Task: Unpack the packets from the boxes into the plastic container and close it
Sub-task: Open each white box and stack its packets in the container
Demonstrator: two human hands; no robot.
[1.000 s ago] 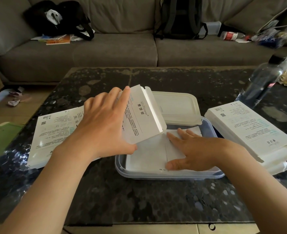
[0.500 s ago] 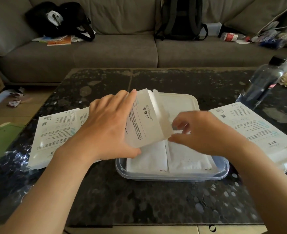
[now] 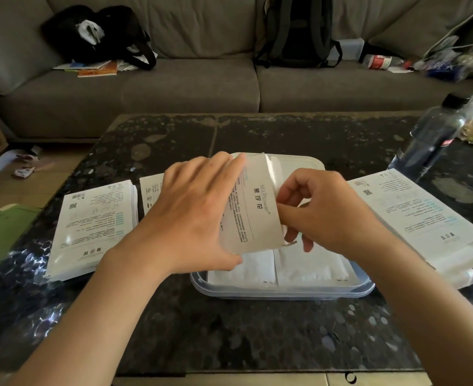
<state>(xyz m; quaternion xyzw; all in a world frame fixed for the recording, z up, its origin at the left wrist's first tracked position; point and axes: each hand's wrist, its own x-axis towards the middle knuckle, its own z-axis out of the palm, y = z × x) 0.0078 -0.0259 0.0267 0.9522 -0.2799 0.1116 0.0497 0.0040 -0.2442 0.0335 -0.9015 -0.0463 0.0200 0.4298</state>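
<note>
The box (image 3: 253, 207) carried the printed brand "MxFlower" with three Chinese characters beside it; the smaller print lines were too fine to read. The flat boxes (image 3: 96, 227) on the left and the stacked boxes (image 3: 419, 215) on the right showed QR codes and the same characters, upside down to the camera.

The far part of the plastic container (image 3: 282, 291) and most of the lid (image 3: 299, 162) behind it were hidden by the box and both hands. The box interior was not visible.

The left hand (image 3: 191, 215) gripped the box, fingers spread along its top edge and thumb beneath its lower edge, holding it tilted above the container. The right hand (image 3: 321, 213), fingers curled, pinched the box's open right end; whether a packet was also caught could not be determined. The container stood at the centre of the table (image 3: 229, 330), with white packets (image 3: 310, 266) lying side by side inside.
</note>
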